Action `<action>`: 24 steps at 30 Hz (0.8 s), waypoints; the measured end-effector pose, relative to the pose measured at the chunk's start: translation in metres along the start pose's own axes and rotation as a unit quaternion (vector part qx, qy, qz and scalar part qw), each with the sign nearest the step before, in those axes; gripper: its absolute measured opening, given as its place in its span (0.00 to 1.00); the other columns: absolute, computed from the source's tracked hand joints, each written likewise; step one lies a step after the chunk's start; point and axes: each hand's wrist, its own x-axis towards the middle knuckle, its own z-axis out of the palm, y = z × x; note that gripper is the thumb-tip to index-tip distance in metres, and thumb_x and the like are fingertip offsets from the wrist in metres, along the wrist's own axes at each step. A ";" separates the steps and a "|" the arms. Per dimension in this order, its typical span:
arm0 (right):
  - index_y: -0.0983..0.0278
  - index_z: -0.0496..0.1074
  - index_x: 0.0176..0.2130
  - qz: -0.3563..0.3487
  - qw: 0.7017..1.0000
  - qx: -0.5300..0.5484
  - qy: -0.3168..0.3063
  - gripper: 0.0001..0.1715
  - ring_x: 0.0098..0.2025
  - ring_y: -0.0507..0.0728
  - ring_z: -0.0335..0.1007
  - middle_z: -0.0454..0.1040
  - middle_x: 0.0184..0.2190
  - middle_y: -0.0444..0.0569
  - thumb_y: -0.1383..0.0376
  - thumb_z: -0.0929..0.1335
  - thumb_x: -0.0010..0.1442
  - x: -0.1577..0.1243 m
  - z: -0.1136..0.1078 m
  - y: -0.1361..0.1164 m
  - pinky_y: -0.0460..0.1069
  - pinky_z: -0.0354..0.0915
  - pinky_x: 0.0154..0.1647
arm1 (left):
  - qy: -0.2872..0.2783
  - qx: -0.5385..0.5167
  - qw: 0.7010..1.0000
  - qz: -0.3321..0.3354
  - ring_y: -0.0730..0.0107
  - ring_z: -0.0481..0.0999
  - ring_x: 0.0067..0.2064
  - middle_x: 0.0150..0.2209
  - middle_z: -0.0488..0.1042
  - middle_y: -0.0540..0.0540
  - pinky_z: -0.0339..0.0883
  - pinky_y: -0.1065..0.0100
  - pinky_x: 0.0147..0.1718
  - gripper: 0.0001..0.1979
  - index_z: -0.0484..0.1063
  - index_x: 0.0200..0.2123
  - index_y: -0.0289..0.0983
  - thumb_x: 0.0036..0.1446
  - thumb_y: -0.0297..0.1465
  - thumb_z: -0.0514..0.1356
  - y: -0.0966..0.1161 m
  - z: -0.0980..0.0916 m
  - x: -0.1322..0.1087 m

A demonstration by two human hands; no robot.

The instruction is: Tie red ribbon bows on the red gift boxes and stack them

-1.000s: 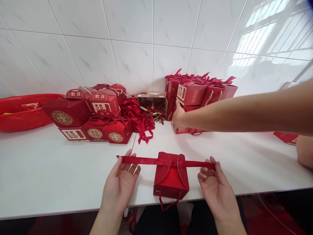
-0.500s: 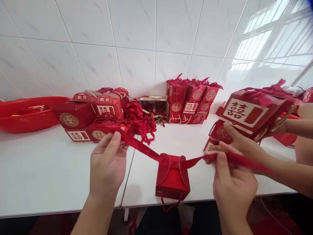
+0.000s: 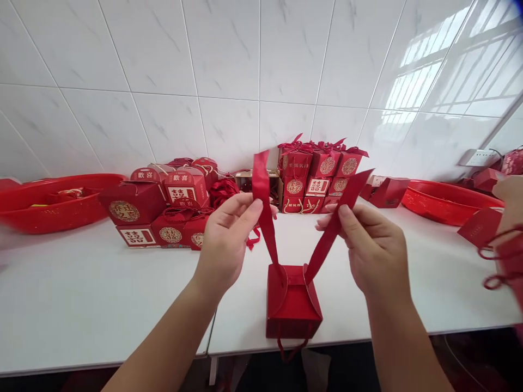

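Note:
A small red gift box (image 3: 295,307) stands near the front edge of the white table, its cord handle hanging over the edge. A red ribbon (image 3: 267,228) runs through the holes in the box's top flaps, both ends raised in a V. My left hand (image 3: 229,234) pinches the left end between thumb and fingers, above and left of the box. On the other side, my right hand (image 3: 370,239) pinches the right end, whose tip points up. Both hands are apart from the box itself.
Stacked red boxes (image 3: 137,204) stand at back left, more tied boxes (image 3: 321,169) at back centre. A heap of ribbons (image 3: 224,190) lies between them. Red baskets (image 3: 73,209) (image 3: 445,201) sit at both sides. Another person's blurred hand (image 3: 509,201) is at the right edge.
Both ribbon ends have been lifted and drawn closer together above the box. The other person's hands and the large boxes at right have moved away, mostly out of view.

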 end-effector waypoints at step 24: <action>0.58 0.73 0.47 -0.256 0.899 -0.190 -0.300 0.18 0.37 0.53 0.69 0.71 0.36 0.49 0.75 0.62 0.63 -0.001 -0.023 0.012 0.48 0.67 0.36 | -0.222 0.101 0.936 -0.255 0.69 0.73 0.33 0.27 0.74 0.47 0.66 0.68 0.35 0.14 0.74 0.27 0.36 0.62 0.34 0.54 -0.010 -0.002 -0.007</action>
